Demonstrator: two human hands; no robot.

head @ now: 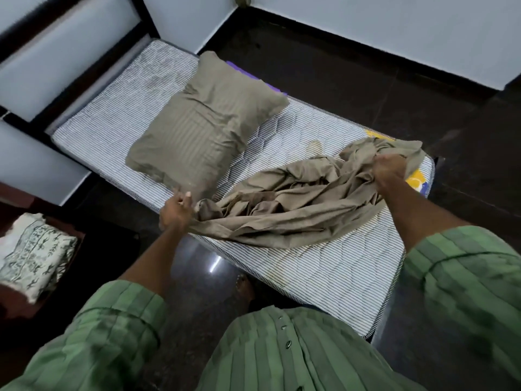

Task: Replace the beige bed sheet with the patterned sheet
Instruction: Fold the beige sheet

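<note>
Beige bed sheet (pixel 298 198) lies crumpled between the hands on the striped mattress (pixel 310 266): the left hand (pixel 176 211) grips its near corner, the right hand (pixel 390 172) clutches a bunch at its far side. Beyond the left hand rests a beige pillow (pixel 203 122); left of it, apart from the bed, sits the folded patterned sheet (pixel 33 255), with dark floor (pixel 352 69) beyond the right hand.

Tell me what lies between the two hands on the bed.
In the head view, the crumpled beige sheet stretches from the left hand to the right hand, lying on the striped mattress.
</note>
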